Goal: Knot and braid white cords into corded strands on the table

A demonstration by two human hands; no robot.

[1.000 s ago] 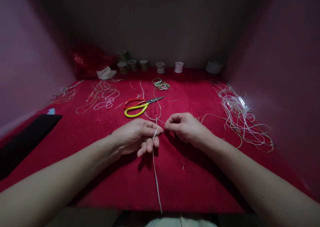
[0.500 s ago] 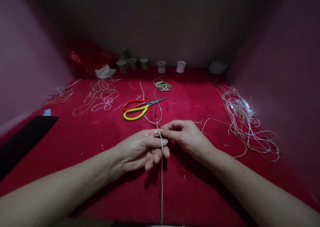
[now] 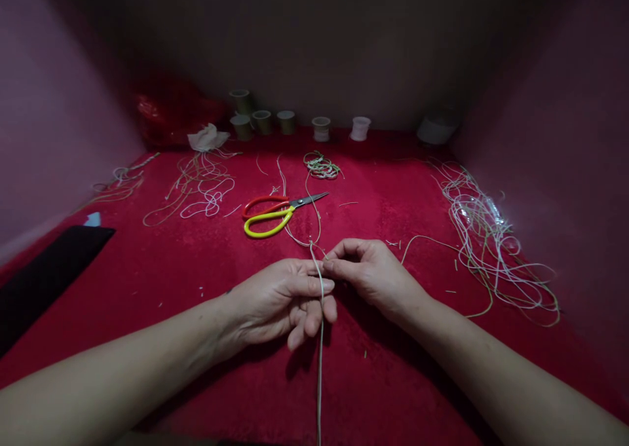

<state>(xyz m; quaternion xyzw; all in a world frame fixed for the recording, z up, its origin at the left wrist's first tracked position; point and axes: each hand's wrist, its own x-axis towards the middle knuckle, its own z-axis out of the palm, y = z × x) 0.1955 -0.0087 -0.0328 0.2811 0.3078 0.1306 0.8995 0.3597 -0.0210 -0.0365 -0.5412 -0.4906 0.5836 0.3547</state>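
A red-covered counter [image 3: 246, 393] stood between mauve side walls [image 3: 44, 118], the back of the room dim. Six spools [image 3: 360, 128] lined its far side — four olive, one stacked on another, and two pale. One pair of scissors [image 3: 268, 224] lay mid-counter, one braided coil [image 3: 322, 166] beyond; a large tangle of cord [image 3: 491, 236] spread at the right. Two hands met at the near middle. The right hand [image 3: 376, 269] had its thumb and forefinger pinched on a thin strand [image 3: 322, 251]. The left hand [image 3: 285, 289] had its grip half open, one pale cord [image 3: 321, 354] crossing its fingers from near the scissors toward the near edge — whether it clamped anything, I could not tell
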